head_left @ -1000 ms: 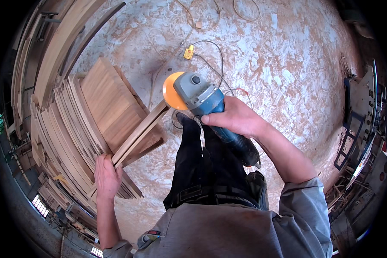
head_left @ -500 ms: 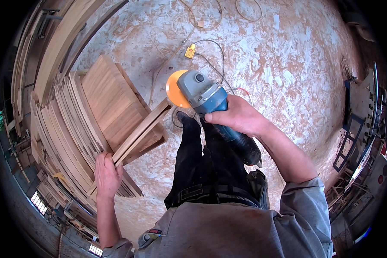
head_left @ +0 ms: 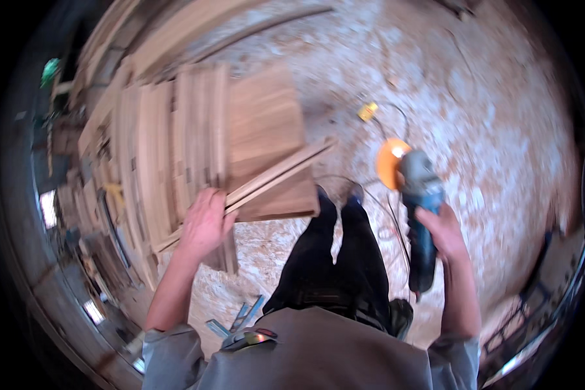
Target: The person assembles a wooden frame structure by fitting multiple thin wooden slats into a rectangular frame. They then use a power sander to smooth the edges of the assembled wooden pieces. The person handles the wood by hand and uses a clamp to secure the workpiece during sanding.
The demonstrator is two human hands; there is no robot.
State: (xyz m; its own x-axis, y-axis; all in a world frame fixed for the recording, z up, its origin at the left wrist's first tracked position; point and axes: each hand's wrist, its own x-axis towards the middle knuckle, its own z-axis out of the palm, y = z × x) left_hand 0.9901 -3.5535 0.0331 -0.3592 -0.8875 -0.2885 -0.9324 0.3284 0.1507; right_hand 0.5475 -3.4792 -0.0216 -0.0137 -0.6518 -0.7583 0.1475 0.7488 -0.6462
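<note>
clasping wood strip (head_left: 273,176) in left hand (head_left: 207,223); holding grinder (head_left: 424,195) in right hand (head_left: 444,231), well apart; seemingly readying to sand; calls for bringing disc (head_left: 389,162) to strip

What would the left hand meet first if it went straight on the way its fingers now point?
Probably the row of wooden boards just ahead of the left hand; with the blur and overhead view, any gap in depth is unclear.
</note>
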